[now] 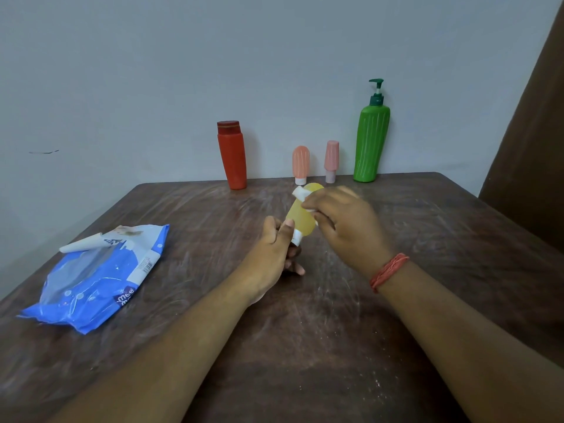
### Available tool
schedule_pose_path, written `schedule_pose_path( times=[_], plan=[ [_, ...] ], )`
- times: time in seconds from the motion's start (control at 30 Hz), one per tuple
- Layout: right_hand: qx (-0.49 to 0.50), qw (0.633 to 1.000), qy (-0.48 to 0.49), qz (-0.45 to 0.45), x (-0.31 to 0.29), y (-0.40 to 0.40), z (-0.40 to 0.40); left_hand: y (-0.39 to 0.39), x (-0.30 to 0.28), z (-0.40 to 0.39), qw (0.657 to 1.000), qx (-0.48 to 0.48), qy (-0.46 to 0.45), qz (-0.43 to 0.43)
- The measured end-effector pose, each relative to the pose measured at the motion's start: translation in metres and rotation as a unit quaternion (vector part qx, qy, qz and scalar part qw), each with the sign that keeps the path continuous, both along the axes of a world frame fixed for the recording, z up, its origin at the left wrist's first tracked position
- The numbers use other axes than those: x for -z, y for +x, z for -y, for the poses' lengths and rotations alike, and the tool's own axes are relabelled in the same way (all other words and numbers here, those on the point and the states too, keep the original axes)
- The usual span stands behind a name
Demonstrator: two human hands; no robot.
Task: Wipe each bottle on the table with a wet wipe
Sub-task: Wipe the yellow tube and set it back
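Fingers: left fingers are pinching the white cap end of the yellow bottle, thumb on top; right fingers are curling round a wipe and pressing it against the bottle's upper part.
Left hand: is holding the bottle off the surface, tilted, cap end nearest the person.
Right hand: is gripping the wipe, looks blurred, so it is probably rubbing; a red thread band is sitting on its wrist.
Bottle place: between the two sets of fingers, above the surface, rounded end pointing away.
Handling: it is looking small and light, translucent and soft-walled, so it is likely giving under a squeeze; a wet skin is likely getting slippery.
Where to hold: the stiff cap end, as the left fingers are doing, is looking like the best spot, since it is leaving the body free for the wipe.
Waiting beyond the fingers: red bottle, peach bottle, pink bottle and green pump bottle are standing upright along the far edge by the wall.
Left of the fingers: blue wipe pack is lying flat, flap open.
Risk: squeezing hard may be popping the cap or letting the bottle slide out.
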State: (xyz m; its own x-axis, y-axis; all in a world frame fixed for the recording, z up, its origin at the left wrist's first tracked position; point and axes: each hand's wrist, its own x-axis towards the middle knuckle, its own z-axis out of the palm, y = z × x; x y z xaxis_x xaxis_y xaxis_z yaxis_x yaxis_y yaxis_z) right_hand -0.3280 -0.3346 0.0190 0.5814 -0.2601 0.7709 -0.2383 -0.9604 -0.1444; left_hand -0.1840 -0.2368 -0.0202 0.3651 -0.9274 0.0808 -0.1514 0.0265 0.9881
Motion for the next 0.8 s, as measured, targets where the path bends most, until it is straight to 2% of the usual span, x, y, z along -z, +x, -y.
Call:
schedule_pose_path(
  times=[0.2,0.27,0.37,0.43,0.53,0.6,0.7,0.73,0.8],
  plan=[
    [-0.107,0.989,-0.013,-0.097,0.003,0.008,-0.017,0.005,-0.003,0.000,0.984,-0.008,-0.048,-0.171],
    [-0.109,0.988,-0.033,-0.104,0.006,0.008,-0.017,0.008,-0.005,0.000,0.975,0.005,-0.053,-0.218],
    [-0.041,0.997,-0.058,-0.043,0.007,0.004,-0.003,0.008,-0.005,-0.001,0.968,0.038,-0.045,-0.245],
    [0.008,0.999,-0.036,0.025,0.004,-0.001,0.012,0.006,-0.004,-0.003,0.969,0.066,-0.032,-0.236],
    [0.056,0.990,0.055,0.115,0.001,-0.009,0.026,0.003,-0.003,-0.005,0.973,0.107,-0.016,-0.205],
    [0.045,0.972,0.153,0.171,0.004,-0.010,0.027,0.003,-0.003,-0.005,0.973,0.117,-0.013,-0.197],
    [-0.063,0.898,0.369,0.232,0.005,-0.003,0.020,0.003,-0.004,-0.006,0.972,0.099,-0.019,-0.211],
    [-0.093,0.875,0.411,0.239,0.006,0.001,0.017,0.003,-0.004,-0.006,0.972,0.090,-0.022,-0.218],
    [-0.121,0.854,0.451,0.231,0.011,0.008,0.011,0.003,-0.004,-0.005,0.969,0.076,-0.029,-0.234]
  ],
)
